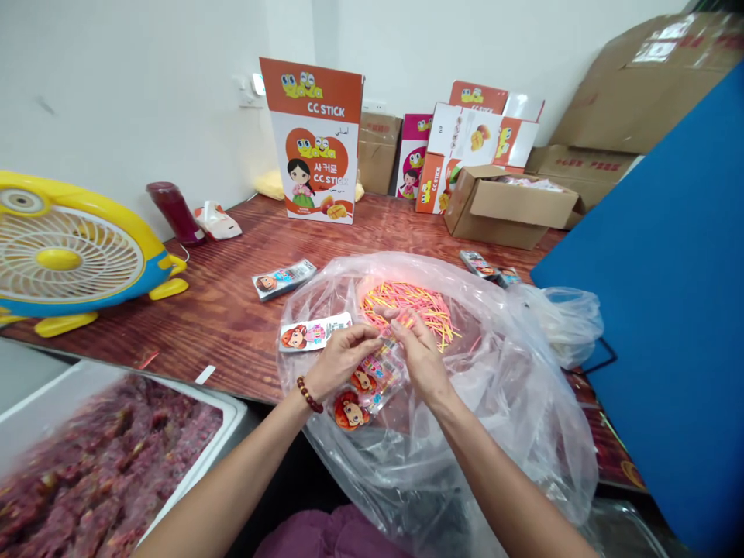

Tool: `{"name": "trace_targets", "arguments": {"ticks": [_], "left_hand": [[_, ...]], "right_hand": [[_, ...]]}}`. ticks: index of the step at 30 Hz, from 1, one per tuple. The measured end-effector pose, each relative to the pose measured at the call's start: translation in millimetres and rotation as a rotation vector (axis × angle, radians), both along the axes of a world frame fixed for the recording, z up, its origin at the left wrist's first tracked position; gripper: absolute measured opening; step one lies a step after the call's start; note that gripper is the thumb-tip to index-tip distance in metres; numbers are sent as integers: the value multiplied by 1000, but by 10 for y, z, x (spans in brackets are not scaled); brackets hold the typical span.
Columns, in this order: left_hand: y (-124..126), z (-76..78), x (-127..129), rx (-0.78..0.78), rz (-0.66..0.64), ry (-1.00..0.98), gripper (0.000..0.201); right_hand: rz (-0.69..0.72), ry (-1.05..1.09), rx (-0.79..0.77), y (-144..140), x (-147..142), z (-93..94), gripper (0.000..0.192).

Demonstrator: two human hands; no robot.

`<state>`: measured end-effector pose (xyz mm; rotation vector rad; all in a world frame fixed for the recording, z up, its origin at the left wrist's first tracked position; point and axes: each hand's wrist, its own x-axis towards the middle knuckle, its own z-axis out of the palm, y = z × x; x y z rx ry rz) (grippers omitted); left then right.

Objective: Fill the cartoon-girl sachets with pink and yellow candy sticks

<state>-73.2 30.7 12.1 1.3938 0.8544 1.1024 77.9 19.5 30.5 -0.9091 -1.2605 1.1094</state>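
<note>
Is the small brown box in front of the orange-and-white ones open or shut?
Open: the brown box has its front flap folded down, and pale packets show on top.

The left forearm [249, 457] comes in bare from seven o'clock; the right forearm [497, 469], bare as well, comes in from five o'clock, so that the two slant toward each other; the left wrist [312, 386] bends only slightly, and the left hand [346, 358] points toward two o'clock, its fingers curled and its thumb brought in close to them in a pinch; the right wrist [444, 395] lies nearly straight, and the right hand [423, 356] points toward eleven o'clock, thumb and fingers likewise drawn together; both hands sit just on the six o'clock side of the view's middle, fingertips near each other, some finger ends hard to make out.
</note>
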Motion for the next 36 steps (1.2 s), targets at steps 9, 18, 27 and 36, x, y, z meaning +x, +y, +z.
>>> {"name": "trace_targets", "arguments": {"ticks": [9, 18, 27, 36], "left_hand": [[118, 5, 9, -19, 41, -97, 30], [88, 98, -78, 94, 141, -76, 25], [71, 156, -77, 143, 179, -7, 19], [183, -203, -208, 212, 27, 506, 21]], "right_hand": [[188, -448, 153, 146, 251, 146, 36], [24, -548, 251, 91, 352, 226, 14], [112, -325, 29, 167, 321, 172, 19], [11, -523, -267, 67, 363, -494, 22]]}}
